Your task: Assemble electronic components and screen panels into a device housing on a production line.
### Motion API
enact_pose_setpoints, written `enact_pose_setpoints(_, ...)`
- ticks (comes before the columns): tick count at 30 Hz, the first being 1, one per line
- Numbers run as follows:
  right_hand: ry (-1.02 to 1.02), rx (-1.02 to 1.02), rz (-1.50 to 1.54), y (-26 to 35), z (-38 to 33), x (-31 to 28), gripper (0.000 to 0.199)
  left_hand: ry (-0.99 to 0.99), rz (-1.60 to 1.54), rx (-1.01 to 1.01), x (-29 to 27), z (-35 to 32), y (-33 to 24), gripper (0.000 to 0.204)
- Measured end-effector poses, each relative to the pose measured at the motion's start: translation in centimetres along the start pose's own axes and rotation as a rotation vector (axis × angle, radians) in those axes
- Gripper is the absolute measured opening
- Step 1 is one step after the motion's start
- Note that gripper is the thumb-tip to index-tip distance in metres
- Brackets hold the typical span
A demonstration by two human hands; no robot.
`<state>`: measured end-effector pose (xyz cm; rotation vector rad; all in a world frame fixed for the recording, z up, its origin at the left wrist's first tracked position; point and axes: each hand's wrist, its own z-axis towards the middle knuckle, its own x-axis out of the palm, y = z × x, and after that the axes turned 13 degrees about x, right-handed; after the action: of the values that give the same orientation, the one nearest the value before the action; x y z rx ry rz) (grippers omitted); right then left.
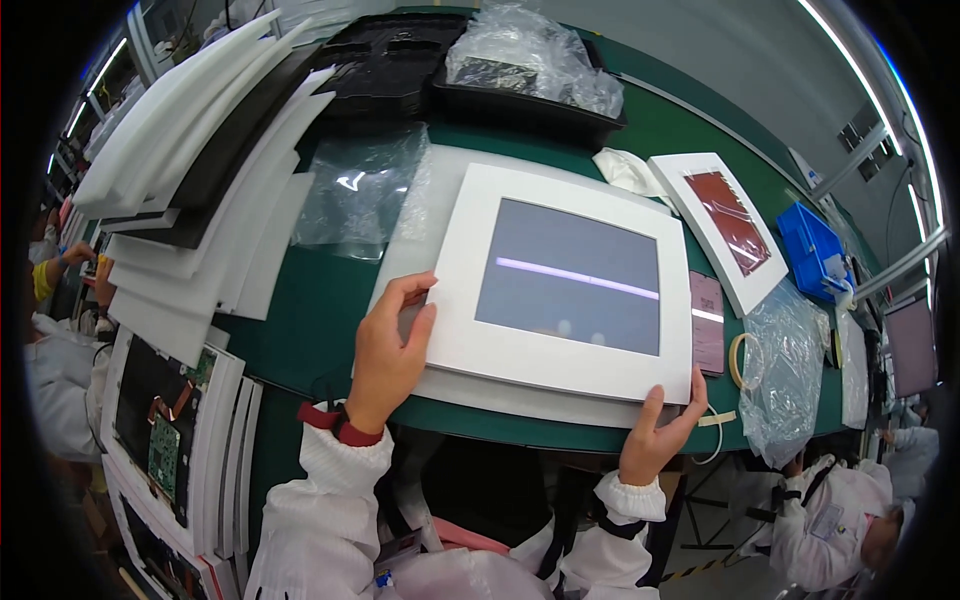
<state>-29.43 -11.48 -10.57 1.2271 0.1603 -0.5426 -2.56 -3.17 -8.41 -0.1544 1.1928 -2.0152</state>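
A white-framed display panel point(458, 310) with a dark grey screen lies in front of me, face up. A pale lilac streak crosses its glossy screen point(570, 310). My left hand point(385, 355) grips the panel's left edge, with thumb and fingers bent around it. At the lower right corner my right hand point(660, 430) pinches the frame between thumb and fingers. Beneath the panel, a white foam sheet point(500, 395) shows along the left and front edges. The undersides of my fingers are partly hidden.
Stacked foam sheets point(200, 200) rise at the left, above several panels with a circuit board point(165, 455). Black trays point(530, 112) with clear plastic stand behind. At right are another white frame point(690, 185), a blue bin point(808, 250), tape roll point(738, 360) and plastic bag point(785, 370).
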Motion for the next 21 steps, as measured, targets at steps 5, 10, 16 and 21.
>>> enact_pose_setpoints(5, 0.007, 0.054, 0.035, 0.3, 0.2, -0.6, 0.045, -0.001, -0.017, 0.024, 0.5, 0.1, -0.1, 0.024)
enact_pose_setpoints(10, 0.101, 0.154, 0.261, 1.4, 0.8, -1.7, 0.044, 0.043, 0.051, 0.017, 0.1, 0.2, -0.1, 0.022)
enact_pose_setpoints(16, 0.125, 0.186, 0.511, 3.6, 1.5, -2.8, 0.046, 0.044, 0.077, 0.011, -0.2, 0.1, -0.4, 0.020)
enact_pose_setpoints(21, 0.162, 0.130, 0.523, 6.0, 1.6, -3.0, 0.054, 0.061, 0.064, 0.021, 0.6, 0.0, -0.5, 0.022)
